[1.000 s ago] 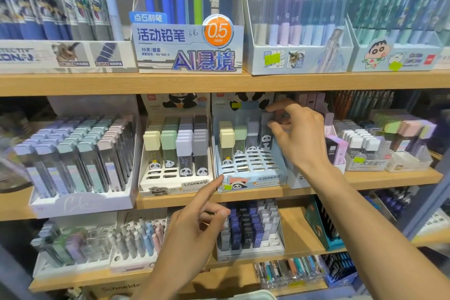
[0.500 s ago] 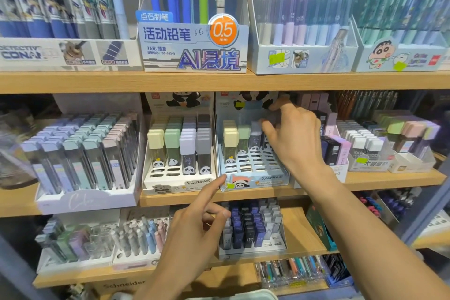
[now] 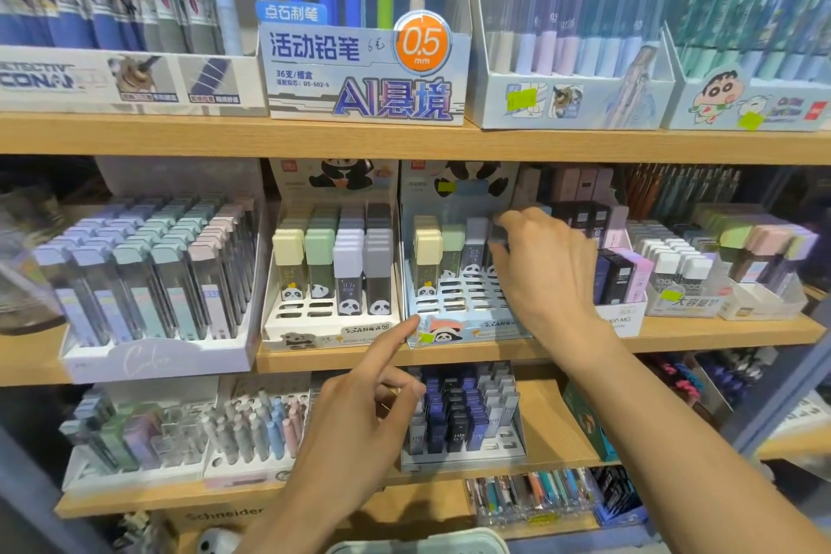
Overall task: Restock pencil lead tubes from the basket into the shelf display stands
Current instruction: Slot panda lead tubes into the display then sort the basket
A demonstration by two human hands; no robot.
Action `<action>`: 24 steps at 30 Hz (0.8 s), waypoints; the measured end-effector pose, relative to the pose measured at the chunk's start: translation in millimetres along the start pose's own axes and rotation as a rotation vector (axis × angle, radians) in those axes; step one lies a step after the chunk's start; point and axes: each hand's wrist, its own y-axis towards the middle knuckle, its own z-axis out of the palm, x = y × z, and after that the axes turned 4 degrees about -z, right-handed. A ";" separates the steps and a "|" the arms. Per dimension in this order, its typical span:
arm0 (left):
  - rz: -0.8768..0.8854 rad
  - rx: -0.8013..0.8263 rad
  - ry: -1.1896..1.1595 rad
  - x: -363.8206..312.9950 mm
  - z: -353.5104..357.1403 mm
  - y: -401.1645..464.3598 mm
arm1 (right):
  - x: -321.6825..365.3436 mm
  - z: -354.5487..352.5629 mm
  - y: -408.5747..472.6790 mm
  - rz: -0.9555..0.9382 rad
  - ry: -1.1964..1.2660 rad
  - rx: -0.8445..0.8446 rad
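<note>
On the top wooden shelf (image 3: 404, 139) stood a mechanical pencil box (image 3: 364, 72) marked 0.5 mm, holding blue and green pencils. Left of it sat a Detective Conan pencil box (image 3: 126, 81), and to its right a pale blue pen box (image 3: 566, 99) beside a cartoon-boy pen box (image 3: 746, 103). Loose pens in clear packets (image 3: 530, 499) lay on the lowest shelf.

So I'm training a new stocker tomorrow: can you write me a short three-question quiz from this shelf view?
1. True or false: the right hand grips a grey-capped lead tube at the blue panda stand.
2. What does the left hand's index finger touch? A) the blue panda stand's front corner B) the 0.5 mm pencil box
3. Which cap colour sits leftmost in the white panda stand?

Key: 1 true; 2 A; 3 yellow.
</note>
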 end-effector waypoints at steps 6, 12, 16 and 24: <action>0.043 -0.006 0.036 4.3 1.2 -3.7 | -1.9 -1.8 -17.3 -0.084 0.089 -0.027; 0.202 -0.032 0.201 1.4 -7.7 -12.0 | 23.8 -36.7 -86.5 -0.283 0.368 -0.124; 0.254 0.078 0.405 27.2 -12.8 -33.3 | 49.6 -31.8 -180.2 -0.373 0.493 0.168; -0.250 0.715 0.686 160.2 48.0 -96.6 | 74.5 95.7 -320.0 -0.019 0.497 1.479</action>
